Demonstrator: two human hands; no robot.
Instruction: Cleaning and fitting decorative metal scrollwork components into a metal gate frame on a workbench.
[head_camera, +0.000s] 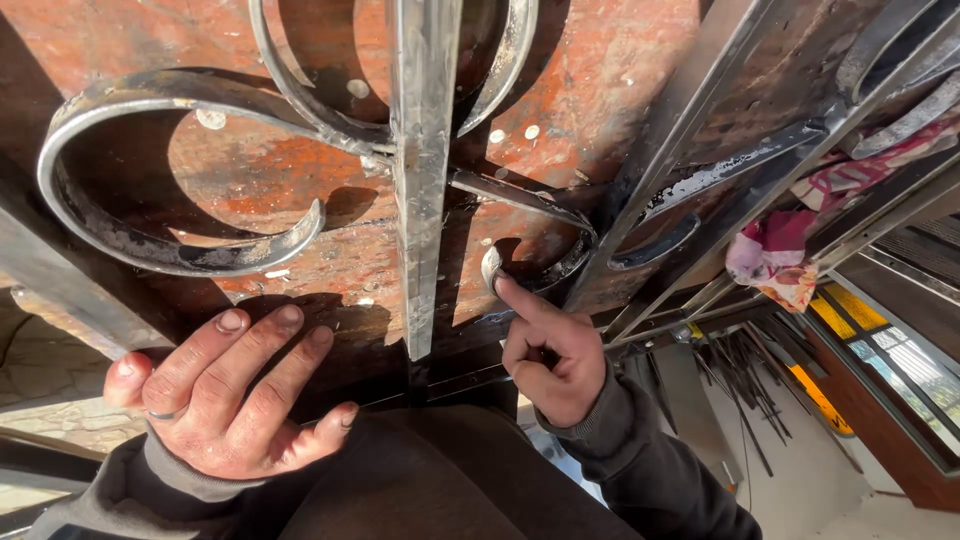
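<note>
The work in hand looks like a check of the ironwork by touch: the right hand (550, 355) has its other fingers curled in and its forefinger stretched out, the tip pressed to the rolled end of the small scroll (545, 262) that curls just right of the pointed flat bar (422, 170). The grip of this hand holds nothing; it only points and touches. The left hand (225, 395) lies spread and flat, palm down, on the rusty steel worktop (290, 170) near its lower edge, its grip wide and empty, a ring on one finger; it seems to steady the body. The large scroll (170, 180) sits above that hand, well apart from its fingertips. By my judgement the step is one of testing the scroll end where it meets the neighbouring metal, and any next move calls for a fine, light motion of the fingertip along that curl, because the room is tight there: the flat bar's tip ends just left of the finger and the slanted frame bars (700, 190) close in at the right. Scroll edges and the bar's point look raw and could scrape skin. Open room lies lower left, on the bare plate. A red and white rag (775, 255) hangs on the frame, well away from both hands.
</note>
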